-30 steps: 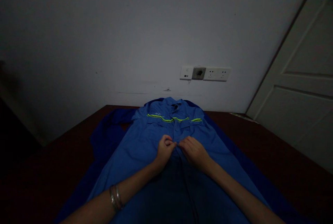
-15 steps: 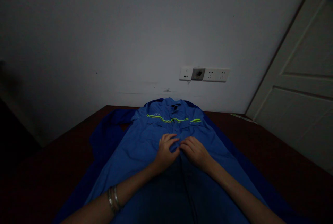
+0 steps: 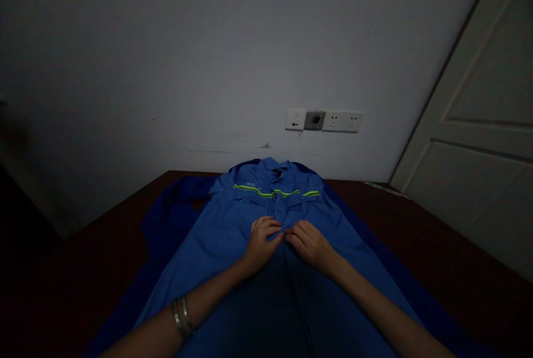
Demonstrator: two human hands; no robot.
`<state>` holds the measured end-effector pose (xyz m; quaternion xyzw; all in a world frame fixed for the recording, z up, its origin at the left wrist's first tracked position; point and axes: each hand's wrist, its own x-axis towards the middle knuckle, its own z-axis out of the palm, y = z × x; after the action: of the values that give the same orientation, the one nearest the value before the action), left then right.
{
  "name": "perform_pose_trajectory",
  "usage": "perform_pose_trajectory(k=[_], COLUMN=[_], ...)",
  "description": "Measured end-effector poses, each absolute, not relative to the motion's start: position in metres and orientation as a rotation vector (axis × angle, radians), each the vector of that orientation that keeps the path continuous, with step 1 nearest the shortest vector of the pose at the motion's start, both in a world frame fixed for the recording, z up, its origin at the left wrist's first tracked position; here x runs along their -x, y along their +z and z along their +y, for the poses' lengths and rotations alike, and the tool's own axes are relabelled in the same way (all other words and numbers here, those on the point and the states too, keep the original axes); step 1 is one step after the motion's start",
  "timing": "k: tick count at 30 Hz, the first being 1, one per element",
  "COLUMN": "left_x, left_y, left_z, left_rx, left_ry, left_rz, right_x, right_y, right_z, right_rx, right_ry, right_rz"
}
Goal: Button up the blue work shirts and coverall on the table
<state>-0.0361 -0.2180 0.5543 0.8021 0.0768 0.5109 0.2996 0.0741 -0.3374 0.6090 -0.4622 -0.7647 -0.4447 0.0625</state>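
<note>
A light blue work shirt with yellow-green stripes across the chest lies front up, its collar toward the wall. My left hand and my right hand meet at its front opening, below the chest stripes. Thumb and fingers of each hand pinch the edge of the cloth there, and the fingertips nearly touch. Any button between them is too small and dark to make out. Below my hands the front edges run down as a dark line. Under the shirt spreads a darker blue garment, one sleeve bent out to the left.
The garments lie on a dark red-brown table against a pale wall. Low on that wall is a row of sockets. A white panelled door stands at the right. The room is dim.
My left thumb and fingers have closed in on the cloth edge, and both hands' fingertips have drawn together. The shirt lies as before; the view has shifted slightly.
</note>
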Motion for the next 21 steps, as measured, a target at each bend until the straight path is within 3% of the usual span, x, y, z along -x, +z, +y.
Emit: perform_pose_trajectory(k=[21], left_x=[0.0403], left_y=[0.5625], left_z=[-0.2185], left_rx=[-2.189], left_ry=[1.356], left_rz=[0.160], right_x=[-0.0734], right_y=[0.6077], right_z=[-0.3330], right_rx=[1.402], right_ry=[-1.521], right_rz=[-2.263])
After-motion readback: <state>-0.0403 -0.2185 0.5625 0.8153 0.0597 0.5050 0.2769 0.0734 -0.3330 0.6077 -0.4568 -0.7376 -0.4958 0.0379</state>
